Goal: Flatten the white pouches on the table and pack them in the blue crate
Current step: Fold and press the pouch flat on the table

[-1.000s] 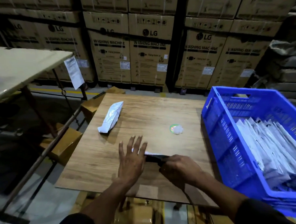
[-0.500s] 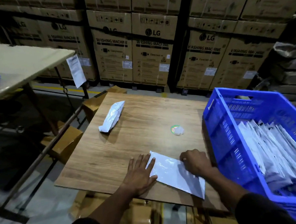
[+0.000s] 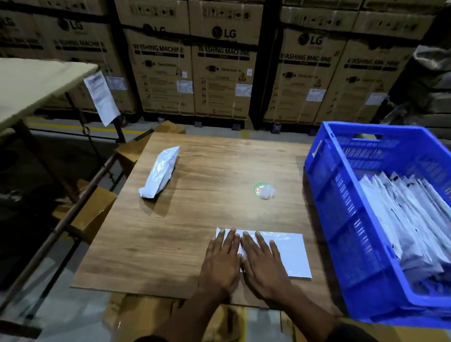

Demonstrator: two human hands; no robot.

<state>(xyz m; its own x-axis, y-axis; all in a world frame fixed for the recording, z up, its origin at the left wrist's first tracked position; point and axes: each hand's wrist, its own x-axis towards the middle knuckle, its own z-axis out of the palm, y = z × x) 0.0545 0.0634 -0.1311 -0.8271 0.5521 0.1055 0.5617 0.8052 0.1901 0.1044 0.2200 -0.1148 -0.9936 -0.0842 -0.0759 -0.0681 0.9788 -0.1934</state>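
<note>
Pouch number one lies flat and white near the front edge of the wooden table, a smooth rectangle with a slight sheen and its long side running left to right. Both of the person's hands press down on its left half. The left hand has its fingers straight and spread, tips at the pouch's far edge, and grips nothing. The right hand lies just beside it, touching it, fingers likewise straight and flat on the plastic, holding nothing.

A second white pouch sits well apart at the far left of the table, puffed and crumpled, angled toward the back. Between the two, nearer the right side, rests a small round green sticker with a bit of clear wrapping on it.

The blue crate stands just beside the table's right edge, with many flat white pouches stacked leaning inside. Its tall near wall rises between the flattened pouch and the stack. Behind the table stand rows of washing machine cartons, and a pale table is at the left with a sheet of paper hanging from its corner.
</note>
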